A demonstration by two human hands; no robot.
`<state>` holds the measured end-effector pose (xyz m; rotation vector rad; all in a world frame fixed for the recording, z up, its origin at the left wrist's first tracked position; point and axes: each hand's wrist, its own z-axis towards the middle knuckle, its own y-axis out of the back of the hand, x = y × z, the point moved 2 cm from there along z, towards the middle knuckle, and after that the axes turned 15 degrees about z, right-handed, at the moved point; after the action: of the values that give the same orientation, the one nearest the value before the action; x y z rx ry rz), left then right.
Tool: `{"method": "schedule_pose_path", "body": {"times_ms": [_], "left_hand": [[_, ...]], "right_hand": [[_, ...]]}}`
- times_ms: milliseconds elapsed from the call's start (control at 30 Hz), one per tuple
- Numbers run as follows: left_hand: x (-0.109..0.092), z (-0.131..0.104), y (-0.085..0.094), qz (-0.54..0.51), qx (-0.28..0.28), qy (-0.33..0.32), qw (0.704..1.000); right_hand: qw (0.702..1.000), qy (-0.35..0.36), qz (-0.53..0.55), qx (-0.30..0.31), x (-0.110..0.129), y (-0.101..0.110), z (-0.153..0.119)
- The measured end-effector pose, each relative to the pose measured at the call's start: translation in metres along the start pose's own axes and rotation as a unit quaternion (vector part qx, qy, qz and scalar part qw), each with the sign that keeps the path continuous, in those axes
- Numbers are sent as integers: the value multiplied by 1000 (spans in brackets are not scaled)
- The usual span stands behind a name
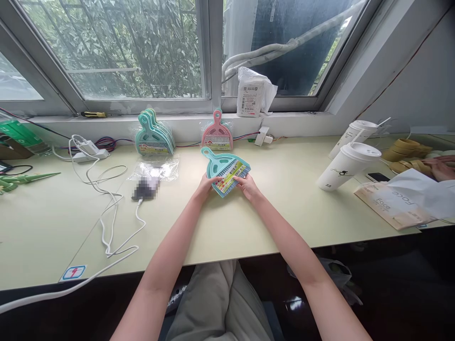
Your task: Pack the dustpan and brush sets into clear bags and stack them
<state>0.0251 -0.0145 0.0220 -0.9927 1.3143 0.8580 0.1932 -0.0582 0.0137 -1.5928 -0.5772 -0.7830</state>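
Between my two hands is a teal mini dustpan and brush set (222, 163) with a yellow printed label over its bristles, tilted with its handle to the upper left. My left hand (206, 185) grips its lower left edge, thumb on the front. At the lower right side my right hand (248, 185) holds it, also thumb in front. Behind, a stack of teal dustpan sets (153, 135) in clear wrap leans against the sill. A pink dustpan set (217, 132) leans there too, further right. An unfolded clear plastic bag (167, 169) lies on the table left of my hands.
White cables (115, 213) and a blurred-out device (145, 188) lie on the left. A power strip (90, 154) sits by the sill. Two lidded paper cups (346, 166) and a tissue pack (394, 203) stand right. A person's hand (442, 168) shows at the right edge.
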Motion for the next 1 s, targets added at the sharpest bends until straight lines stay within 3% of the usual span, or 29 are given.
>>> {"method": "schedule_pose_path", "body": {"times_ms": [133,400,667,1000], "left_hand": [[-1,0,2,-2,-6,7,1000],[2,2,5,10,20,13,1000],[5,2,7,8,-15,52,998],[3,5,6,-22,-7,22,1000]], "right_hand": [[999,-23,3,23,-1,1,0],[1000,-24,10,12,1,3,2],[999,-31,13,10,6,-1,-3],[999,-34,13,5,2,-3,-4]]}}
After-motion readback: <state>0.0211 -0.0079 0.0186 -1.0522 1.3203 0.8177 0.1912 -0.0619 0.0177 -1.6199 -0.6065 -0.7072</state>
